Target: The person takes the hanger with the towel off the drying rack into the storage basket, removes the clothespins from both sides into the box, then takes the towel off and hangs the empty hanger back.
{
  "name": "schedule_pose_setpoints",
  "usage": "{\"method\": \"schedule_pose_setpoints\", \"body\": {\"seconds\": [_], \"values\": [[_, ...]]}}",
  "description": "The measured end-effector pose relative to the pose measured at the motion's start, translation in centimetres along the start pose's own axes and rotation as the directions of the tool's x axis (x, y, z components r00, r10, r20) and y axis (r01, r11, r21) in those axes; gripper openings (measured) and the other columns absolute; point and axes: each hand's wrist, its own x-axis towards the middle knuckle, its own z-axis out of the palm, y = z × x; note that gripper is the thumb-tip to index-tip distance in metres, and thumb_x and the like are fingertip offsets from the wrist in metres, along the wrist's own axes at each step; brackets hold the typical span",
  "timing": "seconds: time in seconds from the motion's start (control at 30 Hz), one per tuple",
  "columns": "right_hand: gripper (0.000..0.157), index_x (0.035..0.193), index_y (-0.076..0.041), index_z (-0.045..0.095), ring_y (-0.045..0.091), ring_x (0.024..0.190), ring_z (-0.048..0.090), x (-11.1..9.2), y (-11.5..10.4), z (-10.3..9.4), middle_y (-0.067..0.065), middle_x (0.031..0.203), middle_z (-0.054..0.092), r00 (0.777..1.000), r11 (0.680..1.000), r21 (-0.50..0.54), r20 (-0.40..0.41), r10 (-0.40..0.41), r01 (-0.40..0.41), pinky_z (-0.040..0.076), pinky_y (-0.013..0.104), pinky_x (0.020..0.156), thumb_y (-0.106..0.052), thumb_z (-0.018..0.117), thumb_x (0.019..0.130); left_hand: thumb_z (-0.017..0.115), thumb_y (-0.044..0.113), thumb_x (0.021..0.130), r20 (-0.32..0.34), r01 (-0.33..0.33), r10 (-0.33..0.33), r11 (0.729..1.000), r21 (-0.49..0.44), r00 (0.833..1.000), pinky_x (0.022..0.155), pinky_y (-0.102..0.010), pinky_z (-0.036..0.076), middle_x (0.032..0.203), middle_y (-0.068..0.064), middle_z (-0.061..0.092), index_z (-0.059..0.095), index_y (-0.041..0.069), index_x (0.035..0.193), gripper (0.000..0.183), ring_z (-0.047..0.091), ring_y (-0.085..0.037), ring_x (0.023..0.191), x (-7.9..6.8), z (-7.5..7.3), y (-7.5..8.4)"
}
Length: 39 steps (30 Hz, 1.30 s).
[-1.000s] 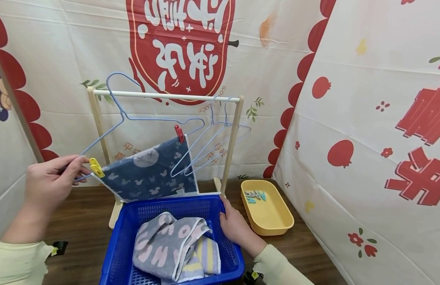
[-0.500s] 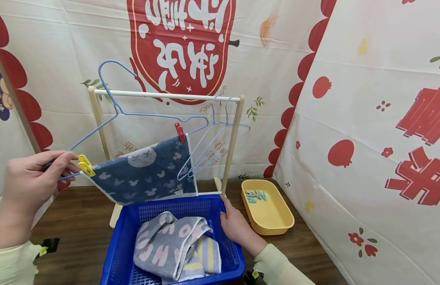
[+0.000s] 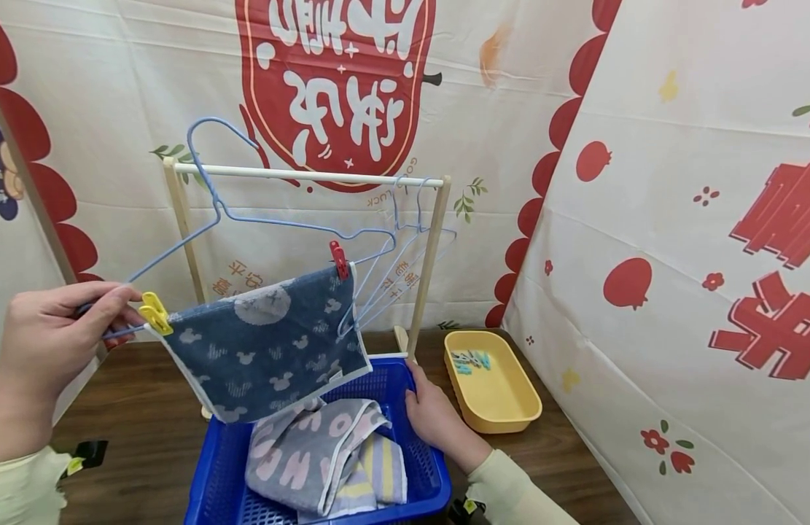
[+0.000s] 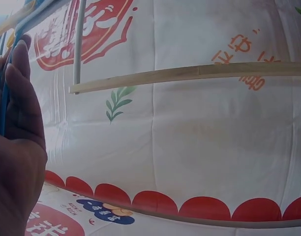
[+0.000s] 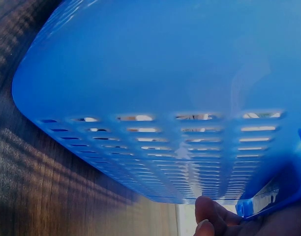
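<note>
My left hand (image 3: 60, 339) grips the left end of a light blue clothes hanger (image 3: 296, 221), held up in front of the rack. A dark blue towel (image 3: 267, 343) with pale mouse-head shapes hangs from its lower bar. One yellow clothespin (image 3: 157, 313) clips the towel's left corner beside my fingers, and a red clothespin (image 3: 339, 260) clips the right corner. In the left wrist view, part of the blue hanger (image 4: 4, 105) shows against my palm. My right hand (image 3: 437, 412) holds the right rim of a blue basket (image 3: 204, 467); its perforated wall (image 5: 140, 64) fills the right wrist view.
A grey towel with pink letters (image 3: 296, 467) and a yellow-striped towel (image 3: 381, 467) lie in the basket. Behind stands a wooden rack (image 3: 300, 175) with two blue hangers (image 3: 405, 226) at its right end. A yellow tray (image 3: 503, 390) holds several clothespins (image 3: 470, 361).
My left hand moved left, carrying the hanger. The towel then swung toward me, and its lower edge now hangs over the basket's far part. My right hand stays on the rim.
</note>
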Motion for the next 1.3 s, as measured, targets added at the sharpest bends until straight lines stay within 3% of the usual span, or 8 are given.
{"method": "schedule_pose_setpoints", "body": {"seconds": [0.2, 0.4, 0.77, 0.9, 1.1, 1.3], "values": [[0.060, 0.169, -0.006, 0.037, 0.045, 0.124, 0.071, 0.1, 0.1, 0.2, 0.033, 0.146, 0.064, 1.000, 1.000, -0.012, -0.020, -0.004, 0.004, 0.058, 0.064, 0.100, -0.006, 0.056, 0.112, 0.066, -0.020, 0.101, 0.071, 0.016, -0.014, 0.999, -0.033, 0.997, 0.061, -0.014, 0.057, 0.077, 0.005, 0.077, 0.076, -0.015, 0.106, 0.012, 0.070, -0.004, 0.059, -0.7, -0.3, -0.6], [0.060, 0.170, -0.007, 0.035, 0.044, 0.126, 0.070, 0.3, 0.3, 0.3, 0.031, 0.149, 0.063, 1.000, 1.000, -0.010, -0.012, 0.012, -0.013, 0.057, 0.063, 0.102, -0.009, 0.054, 0.113, 0.066, -0.017, 0.102, 0.179, 0.060, -0.049, 0.997, -0.054, 0.983, 0.058, -0.017, 0.056, 0.076, 0.002, 0.078, 0.082, -0.006, 0.108, 0.020, 0.070, -0.005, 0.061, -1.3, 0.0, -1.3], [0.060, 0.170, -0.006, 0.034, 0.042, 0.124, 0.071, 0.3, 0.4, 0.1, 0.032, 0.147, 0.064, 1.000, 1.000, -0.009, 0.000, 0.012, -0.012, 0.058, 0.062, 0.102, -0.010, 0.055, 0.114, 0.067, -0.024, 0.097, 0.298, 0.027, 0.014, 0.991, -0.133, 0.954, 0.057, -0.021, 0.058, 0.077, 0.000, 0.078, 0.081, -0.004, 0.102, 0.025, 0.069, -0.009, 0.062, -1.6, 1.5, -1.6], [0.060, 0.171, -0.008, 0.034, 0.041, 0.124, 0.072, 0.3, 0.3, 0.1, 0.031, 0.147, 0.064, 1.000, 1.000, -0.010, 0.011, 0.027, -0.026, 0.058, 0.062, 0.101, -0.011, 0.054, 0.114, 0.069, -0.024, 0.094, 0.303, -0.001, 0.043, 0.991, -0.136, 0.952, 0.059, -0.021, 0.058, 0.077, -0.002, 0.077, 0.081, -0.005, 0.101, 0.023, 0.069, -0.009, 0.063, -1.6, 2.7, -1.2], [0.061, 0.171, -0.007, 0.033, 0.042, 0.125, 0.071, 0.4, 0.4, 0.2, 0.031, 0.148, 0.063, 0.999, 1.000, -0.010, 0.018, 0.029, -0.029, 0.058, 0.062, 0.101, -0.011, 0.053, 0.114, 0.076, -0.024, 0.089, 0.246, -0.098, 0.126, 0.988, -0.122, 0.961, 0.058, -0.018, 0.057, 0.077, -0.001, 0.077, 0.083, -0.001, 0.097, 0.025, 0.069, -0.007, 0.062, -1.9, 5.5, -1.2], [0.060, 0.170, -0.006, 0.034, 0.041, 0.124, 0.071, 0.2, 0.2, 0.2, 0.031, 0.146, 0.065, 1.000, 1.000, -0.006, 0.001, 0.015, -0.015, 0.058, 0.061, 0.102, -0.010, 0.054, 0.114, 0.078, -0.025, 0.085, 0.240, -0.160, 0.190, 0.977, -0.138, 0.952, 0.060, -0.018, 0.059, 0.076, 0.000, 0.076, 0.083, 0.001, 0.098, 0.029, 0.070, -0.004, 0.063, -2.5, 7.8, -1.9]]}}
